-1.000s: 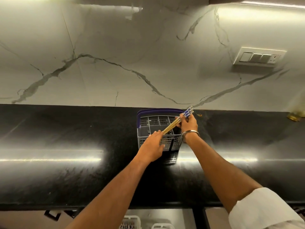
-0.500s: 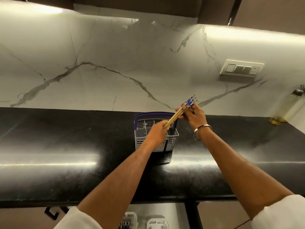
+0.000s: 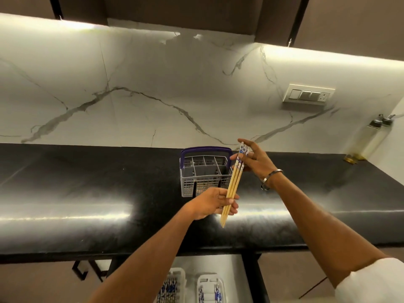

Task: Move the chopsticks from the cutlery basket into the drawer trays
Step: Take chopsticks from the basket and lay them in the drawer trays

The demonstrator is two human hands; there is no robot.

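A bundle of wooden chopsticks with blue-and-white patterned tops hangs in the air in front of the grey cutlery basket, which has a purple handle and stands on the black counter. My right hand pinches the patterned top ends. My left hand grips the bare wooden part near the tips. The basket's compartments look empty from here. Below the counter edge, two white drawer trays hold patterned chopsticks; my left forearm hides part of the left tray.
The black counter runs the full width against a marble wall. Two oil bottles stand at the far right corner. A switch plate sits on the wall. Dark cabinets hang overhead.
The chopsticks have come up out of the basket and toward me. My left hand left the basket rim and now grips their lower part. The view tilted upward.
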